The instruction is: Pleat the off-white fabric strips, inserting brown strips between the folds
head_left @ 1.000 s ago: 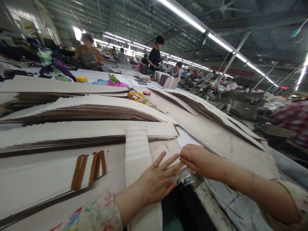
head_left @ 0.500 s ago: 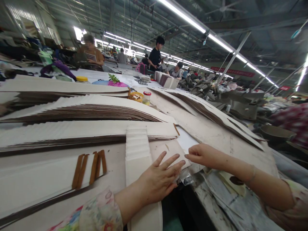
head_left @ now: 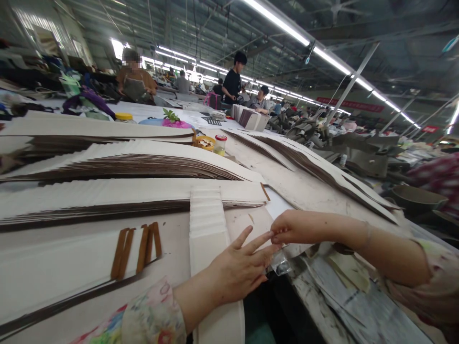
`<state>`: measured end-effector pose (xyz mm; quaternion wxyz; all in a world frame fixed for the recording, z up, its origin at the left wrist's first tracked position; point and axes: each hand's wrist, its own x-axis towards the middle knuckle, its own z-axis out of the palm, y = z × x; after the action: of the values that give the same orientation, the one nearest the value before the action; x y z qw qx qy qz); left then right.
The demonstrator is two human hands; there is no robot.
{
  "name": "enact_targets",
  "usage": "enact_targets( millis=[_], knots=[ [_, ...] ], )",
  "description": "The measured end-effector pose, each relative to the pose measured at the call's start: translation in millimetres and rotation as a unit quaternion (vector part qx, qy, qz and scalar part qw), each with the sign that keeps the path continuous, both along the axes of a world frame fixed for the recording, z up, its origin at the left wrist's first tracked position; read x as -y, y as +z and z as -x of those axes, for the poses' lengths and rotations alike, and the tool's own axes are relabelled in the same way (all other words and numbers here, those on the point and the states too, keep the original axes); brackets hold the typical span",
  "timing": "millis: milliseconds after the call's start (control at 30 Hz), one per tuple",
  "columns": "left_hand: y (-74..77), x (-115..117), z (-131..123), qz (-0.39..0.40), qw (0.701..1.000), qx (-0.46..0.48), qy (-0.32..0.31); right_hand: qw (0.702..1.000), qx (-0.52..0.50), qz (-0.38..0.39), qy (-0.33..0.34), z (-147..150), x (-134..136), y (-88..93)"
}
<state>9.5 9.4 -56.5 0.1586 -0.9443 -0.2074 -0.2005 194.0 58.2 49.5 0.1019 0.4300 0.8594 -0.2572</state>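
Observation:
My left hand rests flat with fingers spread on a fanned stack of pale cream strips running toward me on the worktable. My right hand reaches in from the right, its fingers curled together at the tips of my left fingers, pinching at the edge of a thin pale sheet. What it pinches is too small to name. A crumpled clear plastic bit lies just below both hands at the table edge. Four brown strips lie to the left.
Long fanned stacks of cream and brown pieces cover the table to the left and far right. A yellow bowl and small jar stand farther back. Printed papers lie at right. Other people work at distant tables.
My right hand has drawn back from the table edge and closed its fingers, rising slightly to meet my left fingertips. My left hand has barely moved.

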Motion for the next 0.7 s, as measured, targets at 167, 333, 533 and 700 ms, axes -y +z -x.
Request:
enact_targets(
  millis=[167, 333, 533, 700],
  knots=[
    [-2.1, 0, 0, 0.005, 1.0, -0.005, -0.001, 0.992, 0.069, -0.065, 0.083, 8, 7, 7.7],
    [-2.3, -1, 0, -0.003, 1.0, 0.009, -0.005, 0.988, 0.043, -0.099, 0.112, 6, 14, 10.2],
    [2.5, -2, 3, 0.055, 0.998, 0.032, -0.027, 0.994, -0.087, -0.067, 0.003, -14, 13, 1.9],
    [1.5, -8, 6, 0.266, 0.953, 0.123, -0.073, 0.964, -0.207, -0.052, -0.158, -33, 14, -32.0]
  ],
)
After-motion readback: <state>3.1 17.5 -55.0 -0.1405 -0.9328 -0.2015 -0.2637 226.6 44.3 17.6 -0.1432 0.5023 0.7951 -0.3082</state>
